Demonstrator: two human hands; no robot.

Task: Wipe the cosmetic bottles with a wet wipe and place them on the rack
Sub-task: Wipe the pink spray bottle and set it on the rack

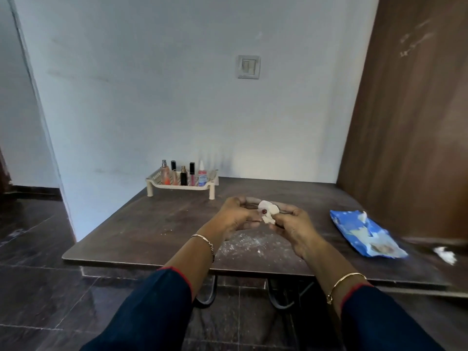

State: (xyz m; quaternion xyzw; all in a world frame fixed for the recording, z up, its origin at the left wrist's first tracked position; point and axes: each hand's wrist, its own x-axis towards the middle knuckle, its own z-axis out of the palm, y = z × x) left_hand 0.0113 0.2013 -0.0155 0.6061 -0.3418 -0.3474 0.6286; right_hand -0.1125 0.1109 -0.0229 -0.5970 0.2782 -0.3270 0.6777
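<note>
Five cosmetic bottles (182,174) already upright on the cream plastic rack (182,186); wiping in progress.
Both hands' fingers pinch crumpled white wet wipe (269,211) around a small dark-red item above the dark bench (157,224); next, racking it.

Home room: tiled floor (38,287), wooden door (417,122).

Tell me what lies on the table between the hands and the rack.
Head view: nothing. Only bare dark tabletop separates the hands, which hold a wet wipe, from the rack.
</note>
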